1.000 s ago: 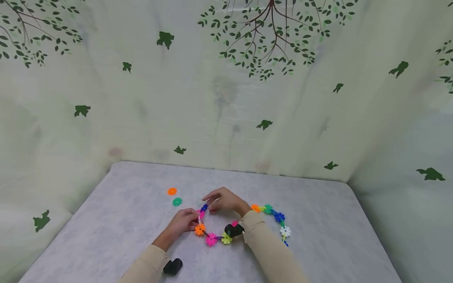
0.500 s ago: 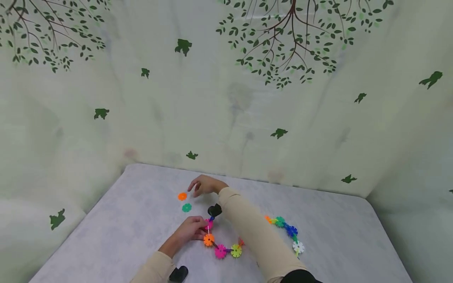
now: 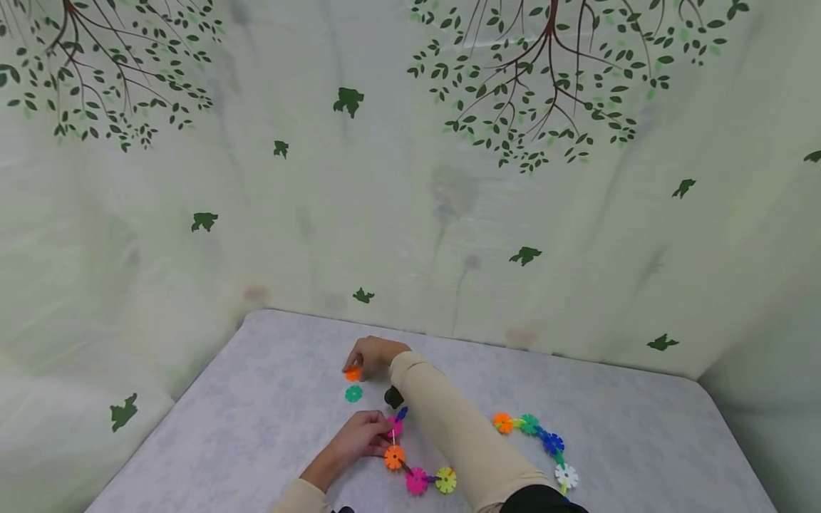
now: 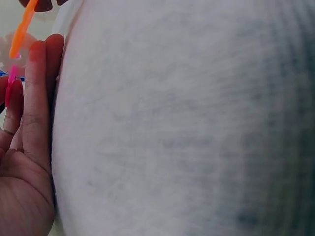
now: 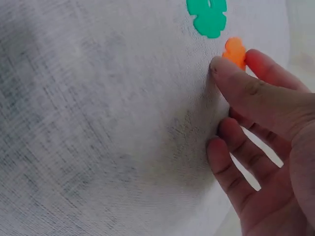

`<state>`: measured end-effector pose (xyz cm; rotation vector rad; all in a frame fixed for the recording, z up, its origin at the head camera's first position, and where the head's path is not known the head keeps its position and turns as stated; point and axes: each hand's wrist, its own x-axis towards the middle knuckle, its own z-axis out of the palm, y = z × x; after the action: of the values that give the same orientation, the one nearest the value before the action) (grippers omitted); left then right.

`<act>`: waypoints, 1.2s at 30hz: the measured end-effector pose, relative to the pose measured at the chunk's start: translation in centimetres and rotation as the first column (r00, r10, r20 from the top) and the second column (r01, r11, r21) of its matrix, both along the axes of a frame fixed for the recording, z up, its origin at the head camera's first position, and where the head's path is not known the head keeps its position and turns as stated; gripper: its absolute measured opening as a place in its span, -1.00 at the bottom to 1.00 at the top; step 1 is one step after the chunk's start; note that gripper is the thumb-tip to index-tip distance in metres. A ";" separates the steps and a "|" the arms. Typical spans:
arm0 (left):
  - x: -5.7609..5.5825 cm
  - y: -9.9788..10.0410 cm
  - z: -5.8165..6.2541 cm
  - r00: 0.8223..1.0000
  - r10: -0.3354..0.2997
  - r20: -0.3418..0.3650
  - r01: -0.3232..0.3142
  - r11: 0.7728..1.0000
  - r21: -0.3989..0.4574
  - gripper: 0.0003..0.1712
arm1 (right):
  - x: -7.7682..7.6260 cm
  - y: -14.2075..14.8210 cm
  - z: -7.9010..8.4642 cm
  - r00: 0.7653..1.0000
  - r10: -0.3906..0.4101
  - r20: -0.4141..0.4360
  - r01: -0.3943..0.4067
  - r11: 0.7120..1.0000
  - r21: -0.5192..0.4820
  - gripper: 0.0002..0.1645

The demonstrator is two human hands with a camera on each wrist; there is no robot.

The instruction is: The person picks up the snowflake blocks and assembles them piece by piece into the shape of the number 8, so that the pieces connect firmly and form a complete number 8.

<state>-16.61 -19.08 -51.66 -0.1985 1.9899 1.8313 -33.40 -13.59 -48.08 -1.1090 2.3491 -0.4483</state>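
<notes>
In the head view, my left hand (image 3: 359,436) pinches a pink flower-shaped interlocking disc (image 3: 395,426) near the end of a colourful chain. A blue disc (image 3: 402,412) tips that end; an orange disc (image 3: 394,457), a pink one and a yellow disc (image 3: 446,479) follow below. Up near the back of the table, my right hand (image 3: 375,354) has thumb and forefinger at either side of a loose orange disc (image 5: 235,52), pinching it at the tabletop. A loose green disc (image 3: 353,393) lies just in front of it. My right sleeve hides part of the chain.
Right of my right sleeve (image 3: 455,420) lies another stretch of linked discs, with a blue disc (image 3: 554,444) and a white disc (image 3: 566,476). The grey table (image 3: 641,427) meets a leaf-patterned curtain (image 3: 385,214) at its back edge.
My right hand has left the chain's blue end, reached back and left, and come down onto the loose orange disc. My left hand keeps its hold. The head view has shifted.
</notes>
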 end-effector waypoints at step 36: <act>-1.5 1.2 0.0 0.999 0.049 0.012 -0.048 0.993 -0.111 -0.59 | 8.5 15.2 -3.2 0.652 -0.336 0.680 0.752 0.397 -0.526 -0.65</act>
<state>-18.10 -17.92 -51.65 -0.2952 2.0960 1.7444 -24.89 1.64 -51.24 -0.2847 1.9741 -1.9451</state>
